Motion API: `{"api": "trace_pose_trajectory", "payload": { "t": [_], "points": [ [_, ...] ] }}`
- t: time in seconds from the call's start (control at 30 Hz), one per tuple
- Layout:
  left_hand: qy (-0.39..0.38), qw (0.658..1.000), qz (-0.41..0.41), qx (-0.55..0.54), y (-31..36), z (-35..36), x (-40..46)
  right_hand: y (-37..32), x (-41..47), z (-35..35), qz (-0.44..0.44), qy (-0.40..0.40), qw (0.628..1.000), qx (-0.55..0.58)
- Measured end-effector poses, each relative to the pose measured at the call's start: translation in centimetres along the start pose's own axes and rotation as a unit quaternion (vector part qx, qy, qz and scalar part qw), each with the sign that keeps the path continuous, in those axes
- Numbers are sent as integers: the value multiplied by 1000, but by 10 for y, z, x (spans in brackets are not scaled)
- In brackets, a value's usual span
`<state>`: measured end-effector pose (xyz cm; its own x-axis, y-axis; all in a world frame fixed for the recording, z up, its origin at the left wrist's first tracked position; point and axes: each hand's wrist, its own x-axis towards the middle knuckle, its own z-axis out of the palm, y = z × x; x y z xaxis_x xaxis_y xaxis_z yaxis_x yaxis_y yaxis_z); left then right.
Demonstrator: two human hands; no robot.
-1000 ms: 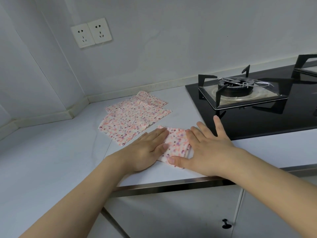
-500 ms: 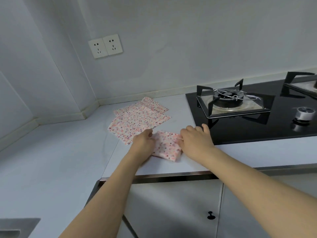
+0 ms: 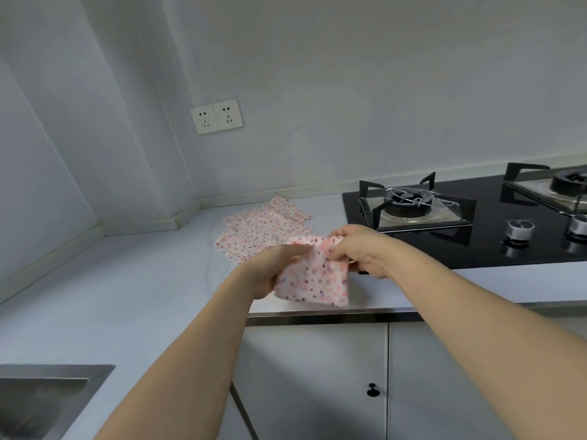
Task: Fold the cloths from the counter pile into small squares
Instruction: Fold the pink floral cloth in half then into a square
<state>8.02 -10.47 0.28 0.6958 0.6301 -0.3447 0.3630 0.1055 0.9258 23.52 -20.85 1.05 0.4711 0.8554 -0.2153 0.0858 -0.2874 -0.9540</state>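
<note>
White corner surface [image 3: 133,300], hob [image 3: 460,236] at right. Folded cloth [image 3: 313,276] held above front edge: left hand [image 3: 276,268] grips its left side, right hand [image 3: 359,249] pinches top corner. Cloth pile [image 3: 260,231] lies behind.

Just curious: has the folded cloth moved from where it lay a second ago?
Yes. The folded cloth has been lifted off the counter, toward its front edge.

Folded pink speckled cloth [image 3: 313,276] hanging above the counter edge; flat pile [image 3: 257,230] behind.
</note>
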Motion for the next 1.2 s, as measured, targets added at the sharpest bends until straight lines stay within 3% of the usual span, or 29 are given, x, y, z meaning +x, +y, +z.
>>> {"api": "trace_pose_trajectory", "payload": {
  "t": [0.17,0.4,0.6,0.83,0.97,1.13,1.2],
  "points": [
    [30,993,60,-98,15,7,16,-10,8,-20,-21,37,991,127],
    [175,969,141,-107,26,10,113,-1,98,-26,-15,87,979,185],
    [195,964,140,-111,88,9,157,-36,151,-40,-69,173,978,96],
    [182,974,107,-81,229,21,128,-159,120,-106,-50,255,959,110],
    [145,984,89,-44,279,46,111,-196,90,-147,-27,270,958,92],
    [161,974,155,27,312,97,106,-206,64,-201,-10,293,949,119],
    [157,967,191,68,319,122,106,-204,56,-223,50,271,948,158]
  ]
}}
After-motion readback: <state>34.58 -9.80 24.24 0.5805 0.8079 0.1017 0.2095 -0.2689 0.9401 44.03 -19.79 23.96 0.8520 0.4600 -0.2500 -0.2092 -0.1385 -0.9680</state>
